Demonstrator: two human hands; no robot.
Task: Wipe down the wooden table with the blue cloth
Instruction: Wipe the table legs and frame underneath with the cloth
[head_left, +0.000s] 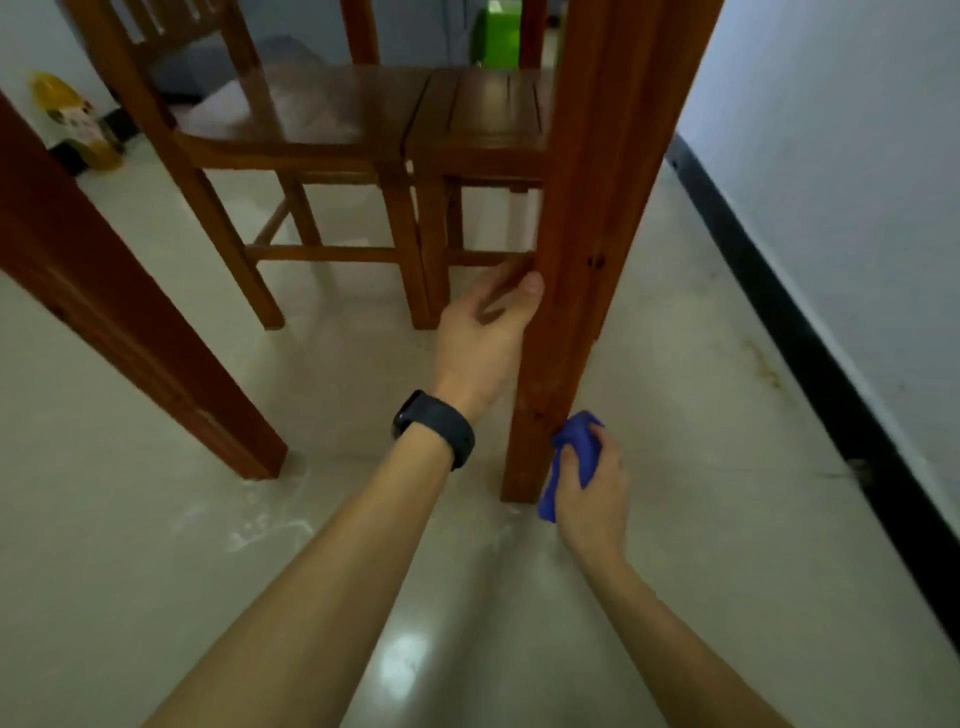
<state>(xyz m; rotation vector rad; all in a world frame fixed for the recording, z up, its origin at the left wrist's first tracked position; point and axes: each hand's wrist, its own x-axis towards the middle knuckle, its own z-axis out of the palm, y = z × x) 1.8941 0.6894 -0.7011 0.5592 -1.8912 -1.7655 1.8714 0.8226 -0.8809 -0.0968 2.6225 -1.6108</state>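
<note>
I look low, under the wooden table. Its right front leg (582, 218) runs down the middle of the view to the floor. My left hand (480, 338), with a black band on the wrist, wraps its fingers around that leg about halfway up. My right hand (592, 488) holds a bunched blue cloth (574, 457) pressed against the leg's lower right side, close to the floor. A second table leg (130, 332) slants across the left. The tabletop is out of view.
A wooden chair (291, 124) and a wooden stool (483, 124) stand behind the leg. A pale wall (841, 182) with a black skirting board lies close on the right. Yellow bottle (78, 124) at far left, green object (498, 36) at the back. Glossy tiled floor (156, 571).
</note>
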